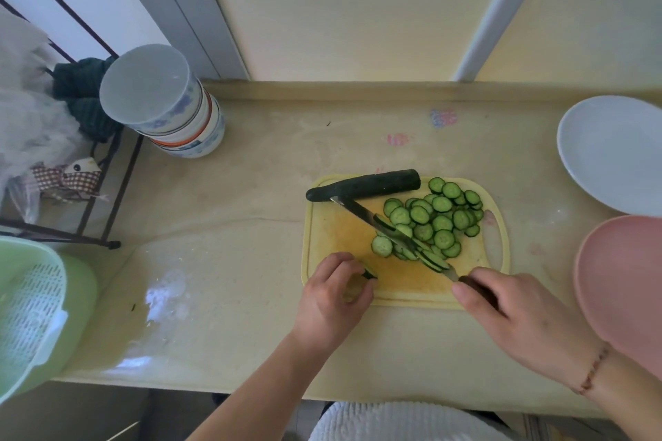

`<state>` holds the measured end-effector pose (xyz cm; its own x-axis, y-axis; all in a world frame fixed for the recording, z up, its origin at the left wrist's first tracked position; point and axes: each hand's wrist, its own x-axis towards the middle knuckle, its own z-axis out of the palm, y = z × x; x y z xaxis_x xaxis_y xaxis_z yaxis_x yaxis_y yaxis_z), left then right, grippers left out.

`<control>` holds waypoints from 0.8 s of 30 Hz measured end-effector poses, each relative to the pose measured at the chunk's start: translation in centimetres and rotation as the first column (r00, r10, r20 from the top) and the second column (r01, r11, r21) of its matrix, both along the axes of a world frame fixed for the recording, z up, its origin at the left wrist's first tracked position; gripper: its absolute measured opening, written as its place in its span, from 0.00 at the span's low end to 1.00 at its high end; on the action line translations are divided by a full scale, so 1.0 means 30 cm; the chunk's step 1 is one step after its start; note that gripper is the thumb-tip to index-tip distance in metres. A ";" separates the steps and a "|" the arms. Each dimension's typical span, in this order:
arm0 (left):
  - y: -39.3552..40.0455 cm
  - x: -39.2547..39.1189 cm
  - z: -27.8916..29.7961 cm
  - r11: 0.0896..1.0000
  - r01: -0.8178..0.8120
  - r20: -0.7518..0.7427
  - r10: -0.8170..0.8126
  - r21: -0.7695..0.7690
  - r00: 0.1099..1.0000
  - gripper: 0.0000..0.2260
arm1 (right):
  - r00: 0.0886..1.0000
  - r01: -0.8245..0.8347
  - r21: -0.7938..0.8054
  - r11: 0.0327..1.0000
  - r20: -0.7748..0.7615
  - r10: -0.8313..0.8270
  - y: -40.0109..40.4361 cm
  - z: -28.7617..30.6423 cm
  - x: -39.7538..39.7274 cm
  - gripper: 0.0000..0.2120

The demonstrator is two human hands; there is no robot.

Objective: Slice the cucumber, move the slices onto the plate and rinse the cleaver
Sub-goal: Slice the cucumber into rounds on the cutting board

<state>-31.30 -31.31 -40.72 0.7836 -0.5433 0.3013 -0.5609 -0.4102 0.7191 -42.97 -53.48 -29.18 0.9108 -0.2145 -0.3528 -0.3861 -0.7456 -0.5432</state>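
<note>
The right hand (pixel 516 311) covers most of the knife handle, so only a dark sliver of it shows between the fingers. The left hand (pixel 333 294) hides most of the cucumber end (pixel 369 274) it holds; just a small green tip pokes out past the fingertips. The pink plate (pixel 623 290) and the white plate (pixel 612 154) are both cut off by the right edge, and the green colander (pixel 32 315) by the left edge. The clutter on the wire rack (pixel 96 197) at far left is blurred and hard to make out.

The right grip is curled round the handle of the knife (pixel 390 234), whose blade lies slantwise across the board (pixel 333 225), with several slices clinging to it. The left grip pinches the cucumber end at the board's near left part.

A whole cucumber (pixel 363 185) lies along the board's far edge, the knife tip touching it. The slices (pixel 433 218) lie heaped on the board's right half. The board sits on the surface (pixel 250 197), with stacked bowls (pixel 168 104) well apart at the far left.
</note>
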 end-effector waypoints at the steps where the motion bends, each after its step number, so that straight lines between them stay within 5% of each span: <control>1: -0.003 0.000 -0.002 1.000 0.003 -0.003 -0.003 -0.005 1.000 0.08 | 1.000 0.012 -0.010 1.000 0.017 -0.012 -0.007 -0.002 -0.010 0.28; 10: 0.047 -0.002 -0.049 0.995 0.070 0.088 -0.076 0.071 0.993 0.09 | 0.999 0.012 -0.251 0.968 -0.029 -0.020 -0.017 -0.007 -0.059 0.27; 14: -0.005 -0.022 0.043 0.994 0.059 0.213 -0.038 -0.094 0.976 0.09 | 0.999 0.002 -0.365 0.931 -0.030 -0.014 -0.027 -0.007 -0.083 0.29; 16: -0.110 -0.025 0.136 0.964 0.216 0.284 -0.166 -0.153 0.944 0.10 | 0.999 -0.025 -0.423 0.906 -0.051 0.004 -0.029 0.003 -0.092 0.30; 19: -0.279 -0.019 0.205 0.854 0.519 0.283 -0.506 0.032 0.815 0.16 | 0.997 -0.069 -0.493 0.868 -0.073 0.038 -0.031 0.013 -0.097 0.31; 24: -0.377 0.032 0.146 0.690 0.682 0.173 -0.723 0.244 0.669 0.18 | 0.992 -0.098 -0.554 0.826 -0.119 0.038 -0.056 0.002 -0.103 0.31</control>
